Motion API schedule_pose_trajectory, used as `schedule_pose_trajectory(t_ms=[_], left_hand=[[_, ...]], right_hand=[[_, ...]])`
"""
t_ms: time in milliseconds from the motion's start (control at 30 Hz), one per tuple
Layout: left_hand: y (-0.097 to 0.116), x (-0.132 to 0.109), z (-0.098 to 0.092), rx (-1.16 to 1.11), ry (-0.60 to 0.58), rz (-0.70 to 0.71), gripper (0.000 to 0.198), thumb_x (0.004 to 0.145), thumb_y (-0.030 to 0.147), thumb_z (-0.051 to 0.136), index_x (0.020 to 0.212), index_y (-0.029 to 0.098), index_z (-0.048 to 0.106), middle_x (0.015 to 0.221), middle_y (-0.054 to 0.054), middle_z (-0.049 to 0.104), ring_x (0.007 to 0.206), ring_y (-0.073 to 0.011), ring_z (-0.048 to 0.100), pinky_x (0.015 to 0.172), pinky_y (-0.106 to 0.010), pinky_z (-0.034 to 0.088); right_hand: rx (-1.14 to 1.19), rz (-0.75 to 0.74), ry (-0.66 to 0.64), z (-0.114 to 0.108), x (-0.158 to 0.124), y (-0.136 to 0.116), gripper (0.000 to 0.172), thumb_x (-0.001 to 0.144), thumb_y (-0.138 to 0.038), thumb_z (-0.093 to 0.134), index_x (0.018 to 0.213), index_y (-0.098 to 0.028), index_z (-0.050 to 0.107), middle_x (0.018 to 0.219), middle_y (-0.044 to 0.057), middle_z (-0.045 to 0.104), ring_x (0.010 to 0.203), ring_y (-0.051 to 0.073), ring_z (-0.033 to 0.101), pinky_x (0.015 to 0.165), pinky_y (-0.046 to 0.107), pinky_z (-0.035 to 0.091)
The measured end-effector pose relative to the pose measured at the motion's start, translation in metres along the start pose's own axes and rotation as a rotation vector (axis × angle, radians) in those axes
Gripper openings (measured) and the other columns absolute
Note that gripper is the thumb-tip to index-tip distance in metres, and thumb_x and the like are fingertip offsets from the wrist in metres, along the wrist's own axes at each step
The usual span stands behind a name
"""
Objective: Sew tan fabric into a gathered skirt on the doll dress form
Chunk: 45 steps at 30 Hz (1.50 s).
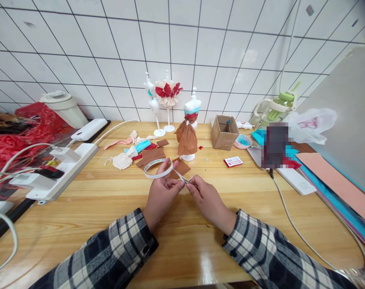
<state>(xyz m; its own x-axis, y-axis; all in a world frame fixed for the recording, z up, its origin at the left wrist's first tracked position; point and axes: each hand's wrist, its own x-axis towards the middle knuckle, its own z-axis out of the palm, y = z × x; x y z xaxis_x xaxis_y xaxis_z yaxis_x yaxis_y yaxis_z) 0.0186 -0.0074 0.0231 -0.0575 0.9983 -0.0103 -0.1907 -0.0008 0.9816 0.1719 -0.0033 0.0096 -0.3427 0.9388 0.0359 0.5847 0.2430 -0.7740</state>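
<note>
My left hand (162,188) is closed in a pinch on a roll of white tape (158,168), which loops above its fingers. My right hand (204,194) is pinched on the free strip of the tape (180,176) that runs between the two hands. Both hands hover over the wooden table (110,208). Just beyond them lie brown paper pieces (153,154) and a small mannequin in a brown paper skirt (187,136). Further back stand two more mannequins, one with a red bow (167,94).
A white power strip (66,168) with cables lies at the left, beside red plastic bags (16,136). A cardboard box (224,132), a red card (233,161), a blurred-out phone (275,146), coloured paper sheets (335,188) and a green bottle (278,104) sit at the right.
</note>
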Motion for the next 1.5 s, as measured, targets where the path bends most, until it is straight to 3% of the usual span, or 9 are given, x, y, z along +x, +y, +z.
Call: schedule_pose_trajectory(t_ms=[300,500,567,633,733,900,1100,1300,1500], left_hand=[[0.001,-0.001,-0.001,-0.043,-0.083,-0.071,0.095,0.066,0.014,0.076,0.145,0.032,0.027,0.150,-0.014,0.037,0.061,-0.0017,0.058,0.065,-0.020,0.052],[-0.004,-0.003,0.000,-0.046,-0.098,-0.093,0.094,0.065,0.014,0.076,0.145,0.029,0.028,0.151,-0.015,0.034,0.062,-0.0034,0.060,0.066,-0.022,0.053],[-0.005,-0.002,0.000,-0.032,-0.086,-0.094,0.094,0.066,0.014,0.076,0.145,0.029,0.028,0.152,-0.016,0.032,0.062,-0.0034,0.061,0.065,-0.022,0.053],[-0.005,-0.001,-0.001,-0.019,-0.092,-0.089,0.095,0.066,0.014,0.076,0.146,0.029,0.026,0.153,-0.016,0.030,0.063,-0.0036,0.061,0.065,-0.022,0.053],[-0.006,-0.001,-0.001,-0.014,-0.110,-0.079,0.097,0.068,0.014,0.075,0.147,0.031,0.023,0.153,-0.017,0.030,0.064,-0.0039,0.061,0.065,-0.022,0.053],[-0.006,-0.002,-0.002,-0.024,-0.121,-0.083,0.097,0.068,0.012,0.074,0.147,0.034,0.021,0.152,-0.016,0.032,0.064,-0.0025,0.060,0.066,-0.020,0.053],[-0.004,-0.001,-0.001,-0.027,-0.098,-0.098,0.099,0.066,0.012,0.076,0.147,0.032,0.022,0.150,-0.016,0.035,0.061,-0.0022,0.057,0.063,-0.021,0.053],[-0.006,-0.004,0.000,-0.019,-0.194,-0.133,0.095,0.068,0.013,0.075,0.147,0.032,0.024,0.148,-0.016,0.039,0.061,-0.0039,0.058,0.064,-0.023,0.053],[-0.007,0.003,-0.003,-0.031,-0.072,-0.123,0.094,0.064,0.013,0.077,0.144,0.032,0.030,0.150,-0.015,0.036,0.060,-0.0029,0.058,0.064,-0.023,0.053]], right_hand=[[-0.094,-0.037,-0.056,-0.020,0.009,0.011,0.024,0.095,-0.043,0.037,0.093,-0.023,0.049,0.079,0.001,0.062,0.071,0.017,0.056,0.063,0.026,0.036],[-0.114,0.087,0.202,-0.040,0.020,0.026,0.033,0.092,-0.046,0.040,0.102,-0.021,0.058,0.086,0.005,0.066,0.073,0.019,0.059,0.065,0.028,0.040],[0.003,0.023,0.239,-0.040,0.018,0.024,0.034,0.090,-0.046,0.045,0.107,-0.020,0.060,0.086,0.004,0.066,0.070,0.017,0.058,0.063,0.027,0.041],[0.067,-0.054,0.152,-0.035,0.014,0.019,0.035,0.086,-0.045,0.053,0.109,-0.020,0.062,0.075,0.001,0.064,0.060,0.014,0.054,0.057,0.024,0.040],[0.028,-0.110,0.041,-0.027,0.009,0.011,0.025,0.084,-0.040,0.058,0.099,-0.021,0.066,0.067,-0.002,0.062,0.056,0.013,0.051,0.055,0.023,0.038],[-0.091,-0.154,0.026,-0.024,0.009,0.010,0.018,0.087,-0.035,0.054,0.089,-0.021,0.066,0.074,0.000,0.067,0.063,0.014,0.057,0.060,0.024,0.040],[-0.138,-0.173,0.069,-0.026,0.010,0.013,0.016,0.086,-0.031,0.056,0.097,-0.022,0.065,0.085,0.002,0.071,0.073,0.016,0.063,0.065,0.024,0.042],[-0.159,-0.166,0.142,-0.025,0.011,0.017,0.015,0.087,-0.028,0.053,0.095,-0.023,0.065,0.084,0.002,0.070,0.075,0.017,0.062,0.067,0.026,0.042],[0.048,-0.125,0.142,-0.027,0.008,0.011,0.045,0.085,-0.035,0.055,0.128,-0.024,0.046,0.067,-0.004,0.057,0.055,0.014,0.050,0.055,0.024,0.039]])
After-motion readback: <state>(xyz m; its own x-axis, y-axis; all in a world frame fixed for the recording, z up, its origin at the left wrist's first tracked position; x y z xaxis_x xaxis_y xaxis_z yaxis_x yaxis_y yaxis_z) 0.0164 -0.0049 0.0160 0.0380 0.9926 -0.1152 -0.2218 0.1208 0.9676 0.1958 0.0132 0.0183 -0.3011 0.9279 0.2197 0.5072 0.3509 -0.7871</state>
